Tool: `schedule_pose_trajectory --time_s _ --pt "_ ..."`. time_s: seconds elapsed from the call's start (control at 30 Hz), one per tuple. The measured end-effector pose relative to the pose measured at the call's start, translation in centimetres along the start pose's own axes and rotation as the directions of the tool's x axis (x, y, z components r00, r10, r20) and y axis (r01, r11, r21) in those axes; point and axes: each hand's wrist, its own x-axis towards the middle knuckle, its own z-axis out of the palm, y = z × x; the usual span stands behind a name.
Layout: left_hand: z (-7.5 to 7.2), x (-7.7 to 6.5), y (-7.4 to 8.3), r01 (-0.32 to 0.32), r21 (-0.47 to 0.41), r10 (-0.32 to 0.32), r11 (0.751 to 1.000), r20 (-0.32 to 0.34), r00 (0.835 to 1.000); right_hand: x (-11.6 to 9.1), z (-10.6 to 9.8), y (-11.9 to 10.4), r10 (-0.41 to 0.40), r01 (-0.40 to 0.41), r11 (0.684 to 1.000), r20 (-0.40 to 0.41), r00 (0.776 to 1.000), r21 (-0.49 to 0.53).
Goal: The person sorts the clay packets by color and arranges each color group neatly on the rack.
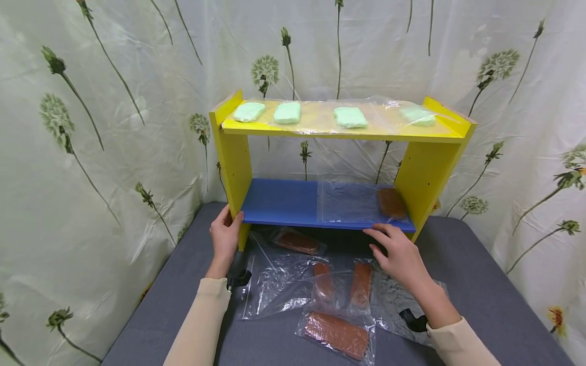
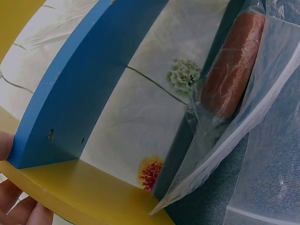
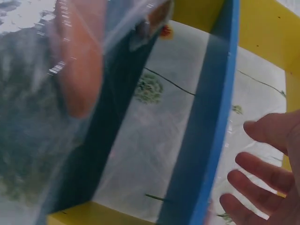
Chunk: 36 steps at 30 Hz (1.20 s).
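Note:
A small yellow shelf unit (image 1: 231,162) with a blue lower board (image 1: 281,201) stands on the table. My left hand (image 1: 223,241) grips the left side panel at the height of the blue board. In the left wrist view its thumb (image 2: 5,146) lies at the board's corner, with the fingers round the panel's outer side. My right hand (image 1: 400,256) hovers by the board's front edge at the right, fingers spread and loosely bent, holding nothing. Behind it on the blue board, a reddish-brown block (image 1: 391,203) lies in a clear zip bag (image 1: 345,202).
Several pale green blocks (image 1: 287,113) lie in clear plastic on the yellow top board (image 1: 316,111). More bagged brown blocks (image 1: 336,334) lie on the grey table (image 1: 155,315), one bagged block (image 1: 297,241) partly under the unit. A flower-patterned curtain (image 1: 151,101) hangs behind.

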Motion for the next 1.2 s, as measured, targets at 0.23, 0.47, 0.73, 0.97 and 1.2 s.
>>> schedule_pose_trajectory --time_s 0.23,0.47,0.73,0.97,1.2 --pt "-0.1 -0.1 -0.1 -0.001 -0.003 0.001 1.0 -0.001 1.0 -1.6 1.2 0.3 0.051 -0.065 0.993 0.133 0.99 0.097" --pt "-0.1 -0.1 -0.2 -0.009 0.004 0.009 1.0 0.002 1.0 -2.5 2.5 0.9 0.122 -0.173 0.972 0.289 0.949 0.16" --pt "-0.1 -0.2 -0.3 -0.01 0.027 0.01 1.0 -0.001 1.0 -3.6 3.8 2.1 0.081 -0.177 0.959 0.385 0.919 0.221" --pt "-0.1 -0.1 -0.1 -0.014 0.014 0.013 1.0 0.003 1.0 -4.0 4.1 2.6 -0.011 -0.169 0.942 0.532 0.847 0.29" --pt "-0.1 -0.1 -0.1 -0.01 0.025 0.01 1.0 0.004 1.0 -4.1 4.1 3.0 -0.029 -0.214 0.928 0.632 0.774 0.304"
